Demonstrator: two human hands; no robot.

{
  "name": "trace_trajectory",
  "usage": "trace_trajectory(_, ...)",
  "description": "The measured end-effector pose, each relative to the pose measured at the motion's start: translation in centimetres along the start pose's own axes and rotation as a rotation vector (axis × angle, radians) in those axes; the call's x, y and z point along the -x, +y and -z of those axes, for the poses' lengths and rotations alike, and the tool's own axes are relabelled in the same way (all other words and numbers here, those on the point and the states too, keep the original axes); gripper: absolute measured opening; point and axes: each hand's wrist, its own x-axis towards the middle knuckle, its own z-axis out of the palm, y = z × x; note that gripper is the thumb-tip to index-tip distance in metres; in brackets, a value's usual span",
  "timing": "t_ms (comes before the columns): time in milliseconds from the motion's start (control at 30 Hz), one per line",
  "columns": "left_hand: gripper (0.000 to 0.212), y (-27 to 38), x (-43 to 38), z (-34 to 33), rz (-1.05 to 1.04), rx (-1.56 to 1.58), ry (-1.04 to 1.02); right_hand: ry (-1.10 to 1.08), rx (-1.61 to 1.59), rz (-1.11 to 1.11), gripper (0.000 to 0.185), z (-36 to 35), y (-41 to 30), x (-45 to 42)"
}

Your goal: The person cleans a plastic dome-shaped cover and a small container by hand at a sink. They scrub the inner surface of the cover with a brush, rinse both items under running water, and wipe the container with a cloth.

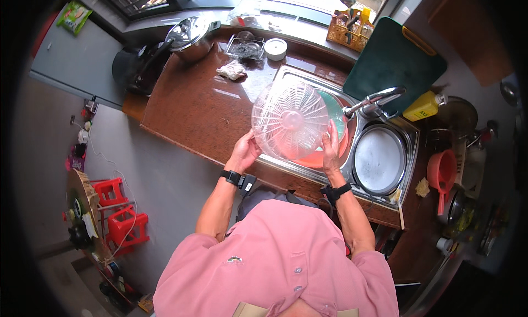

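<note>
A round, clear plastic bowl or cover with radial ribs hangs tilted over the left basin of a steel sink. My left hand holds its lower left rim. On the other side, my right hand grips the right rim, thumb and fingers against the plastic. Behind and below it, partly hidden, are a green plastic piece and an orange-red basin. The chrome faucet reaches in from the right of the bowl.
A round metal pan or lid fills the right basin. A dark green cutting board leans behind the faucet, near a yellow detergent bottle. A red dipper is at right. Farther left stand a white cloth and a steel pressure cooker.
</note>
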Motion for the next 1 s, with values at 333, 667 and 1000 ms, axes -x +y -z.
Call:
trace_trajectory(333, 0.024, -0.3, -2.3, 1.0, 0.066, -0.137, 0.182, -0.050, 0.015, -0.344, 0.074, -0.4, 1.2, -2.9)
trace_trajectory(667, 0.034, 0.7, -4.8, -0.6, 0.035, -0.171, 0.183, -0.034, 0.001, -0.559, 0.073, 1.0, 2.1, -3.4)
trace_trajectory(1000, 0.051, 1.5, -6.1, -3.9, 0.003, -0.172, 0.030, 0.047, 0.005, -0.187, 0.078, 0.2, -0.3, -3.4)
